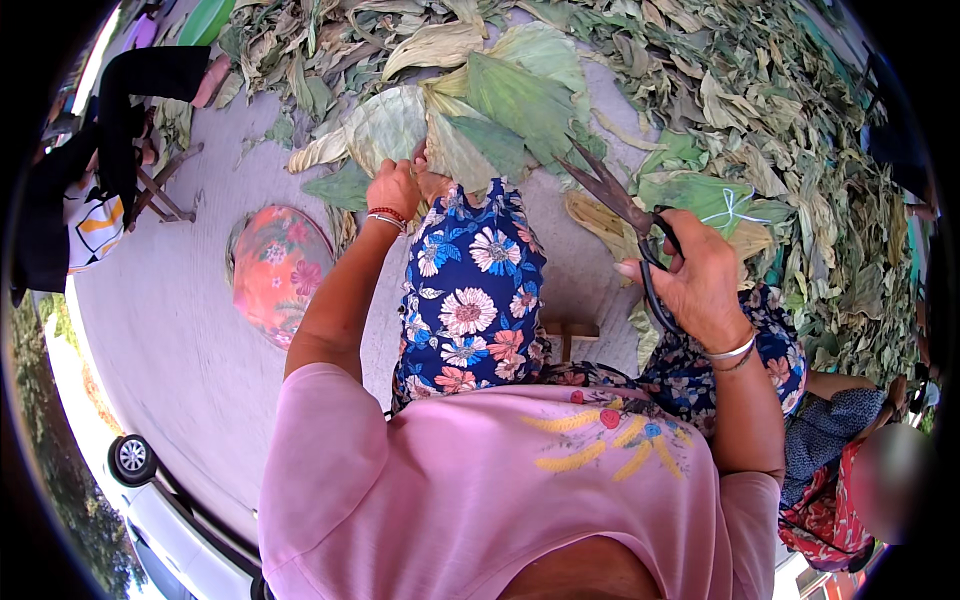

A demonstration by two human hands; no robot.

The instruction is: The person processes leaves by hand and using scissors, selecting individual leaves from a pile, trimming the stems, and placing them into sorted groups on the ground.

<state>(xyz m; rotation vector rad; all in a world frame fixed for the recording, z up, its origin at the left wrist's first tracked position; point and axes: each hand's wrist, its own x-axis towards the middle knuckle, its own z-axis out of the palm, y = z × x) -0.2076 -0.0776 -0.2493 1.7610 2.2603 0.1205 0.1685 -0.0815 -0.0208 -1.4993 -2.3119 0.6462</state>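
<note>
My right hand (694, 281) grips a pair of large dark scissors (611, 191) by the handles. The blades point away to the upper left and stand a little apart. My left hand (393, 191) reaches down beside my foot, at the near end of several overlapping broad dried leaves (386, 127). Its fingers are curled, and whether they pinch a leaf is hidden. A greener leaf (517, 101) lies over the pale ones. To the right, below the scissors' tips, rests a folded leaf bundle (694, 199) tied with white string (731, 208).
Heaped dried leaves (817, 195) cover the ground ahead and right. A flowered orange round item (281, 270) lies left on the concrete (195, 315). Seated people are at left (112, 142) and lower right (832, 465). A white car (180, 532) stands lower left.
</note>
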